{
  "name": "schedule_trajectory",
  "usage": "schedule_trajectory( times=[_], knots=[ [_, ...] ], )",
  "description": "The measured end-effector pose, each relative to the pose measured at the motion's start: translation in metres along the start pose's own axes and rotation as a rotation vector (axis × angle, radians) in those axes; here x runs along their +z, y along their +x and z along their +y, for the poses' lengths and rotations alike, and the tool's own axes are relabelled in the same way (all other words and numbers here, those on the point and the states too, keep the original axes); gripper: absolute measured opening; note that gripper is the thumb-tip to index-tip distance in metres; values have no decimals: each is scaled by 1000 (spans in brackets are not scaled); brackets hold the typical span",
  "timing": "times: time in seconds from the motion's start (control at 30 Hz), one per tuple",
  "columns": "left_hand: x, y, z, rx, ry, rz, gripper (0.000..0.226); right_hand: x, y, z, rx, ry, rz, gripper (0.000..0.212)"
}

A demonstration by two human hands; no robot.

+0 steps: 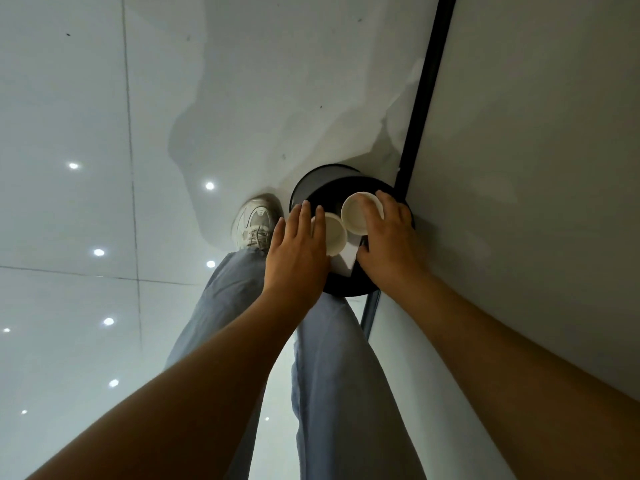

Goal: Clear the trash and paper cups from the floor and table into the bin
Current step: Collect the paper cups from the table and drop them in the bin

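Paper cups, light and easily crushed, we hold by their walls above the bin: left hand grips one cup, right hand the other cup.

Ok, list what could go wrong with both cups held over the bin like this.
1. The left hand holds its white paper cup near the round black bin's rim; dropped, it may bounce out.
2. The white paper scrap under the right hand and its cup could flutter onto the glossy tiled floor.
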State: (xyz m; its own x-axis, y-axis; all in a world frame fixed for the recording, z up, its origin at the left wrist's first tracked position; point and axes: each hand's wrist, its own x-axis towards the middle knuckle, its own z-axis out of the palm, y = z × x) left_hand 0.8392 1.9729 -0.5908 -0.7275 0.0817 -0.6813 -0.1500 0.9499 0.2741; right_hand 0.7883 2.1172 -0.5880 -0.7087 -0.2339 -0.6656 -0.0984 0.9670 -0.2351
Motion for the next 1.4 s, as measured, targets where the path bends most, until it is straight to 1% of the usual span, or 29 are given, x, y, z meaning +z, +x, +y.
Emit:
schedule_trajectory(
  times=[0.13, 0.27, 0.4, 0.53, 0.6, 0.73, 0.87, 0.97, 1.07, 1.17, 1.4],
  knots=[
    [-41, -32, -13, -3, -23, 32, 74, -32, -27, -21, -18, 10, -26, 69],
    [-100, -93, -32, -47, -23, 87, 71, -85, -71, -59, -60, -8, -77, 68],
    [-161, -168, -44, -154, -27, 85, 63, -147, -126, -112, -185, -65, -50, 63],
    [-211, -253, -43, -252, -89, 224, 49, -197, -184, -177, -357, -211, -77, 61],
    [-226, -296, -42, -311, -127, 286, 45, -212, -212, -210, -436, -263, -85, 61],
    [-239, -383, -53, -423, -162, 320, 45, -224, -274, -283, -549, -348, -128, 62],
    [-240, -459, -91, -567, -216, 392, 43, -219, -323, -360, -669, -439, -124, 60],
    [-235, -513, -136, -664, -278, 455, 43, -201, -352, -423, -762, -511, -123, 59],
    [-215, -568, -189, -746, -327, 494, 43, -168, -379, -492, -814, -568, -146, 59],
    [-189, -628, -247, -815, -358, 495, 44, -125, -409, -564, -866, -592, -169, 60],
    [-132, -758, -355, -1062, -544, 490, 40, -35, -484, -708, -1104, -684, -246, 61]
  ],
)
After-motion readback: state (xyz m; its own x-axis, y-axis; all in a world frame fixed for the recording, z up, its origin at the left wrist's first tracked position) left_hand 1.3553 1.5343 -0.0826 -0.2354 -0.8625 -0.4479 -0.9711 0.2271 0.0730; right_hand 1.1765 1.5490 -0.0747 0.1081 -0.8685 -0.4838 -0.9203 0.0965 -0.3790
